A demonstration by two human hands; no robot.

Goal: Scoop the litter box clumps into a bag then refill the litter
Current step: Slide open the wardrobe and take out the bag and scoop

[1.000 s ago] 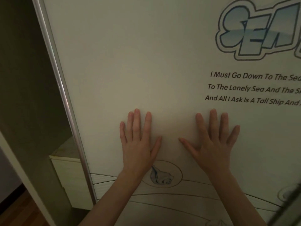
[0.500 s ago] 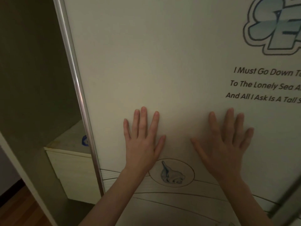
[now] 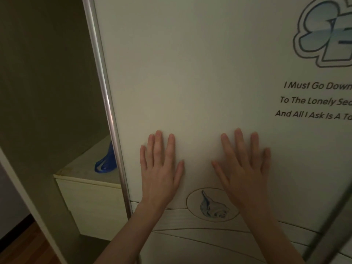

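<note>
Smooth, matte white panelling makes up the sliding wardrobe door (image 3: 200, 73), edged on its left side by a rounded, shiny metal strip (image 3: 106, 103). Printed on it are puffy blue outlined letters (image 3: 323, 35) at top right, lines of dark slanted text (image 3: 314, 101) under them, and a small blue seashell in an oval (image 3: 212, 205) low down, above curved wood-grain bands.

Both hands lie flat against the door, fingers straight and slightly spread, gripping nothing. The left hand (image 3: 161, 168) sits just right of the metal strip, its thumb angled outward to the right; the right hand (image 3: 245, 168) is beside it, apart, tilted a little, its thumb pointing left. Both forearms rise from the bottom edge.

Through the opening at left, a crumpled blue plastic bag (image 3: 105, 162) rests on a pale, boxy cabinet (image 3: 89, 197) inside the wardrobe, partly hidden behind the strip. No litter box shows. Reddish wood floor (image 3: 24, 244) fills the lower left corner.
</note>
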